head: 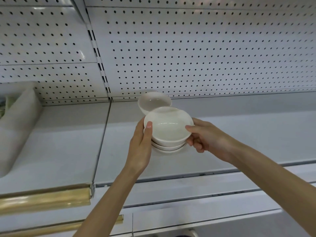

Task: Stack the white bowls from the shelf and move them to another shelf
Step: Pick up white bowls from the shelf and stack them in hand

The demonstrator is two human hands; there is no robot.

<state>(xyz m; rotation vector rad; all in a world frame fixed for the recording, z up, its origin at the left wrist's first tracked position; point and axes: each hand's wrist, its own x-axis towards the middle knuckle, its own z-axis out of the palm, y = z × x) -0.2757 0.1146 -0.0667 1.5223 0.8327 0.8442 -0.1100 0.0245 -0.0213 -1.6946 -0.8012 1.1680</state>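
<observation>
Both hands grip the stack: the left hand [141, 144] hooks its thumb over the top rim with its fingers hidden behind, and the right hand [206, 139] pinches the opposite rim, thumb above and curled fingers below. The shelf [239, 134] looks smooth, and the stack [168, 134] sits on it or just above it (I cannot tell which), so a grip bearing only on the uppermost piece could leave those beneath behind or let them slip and chip. The lone bowl [153, 101] just behind is tilted, perhaps leaning on the stack, and might rock or roll once that support goes.
</observation>
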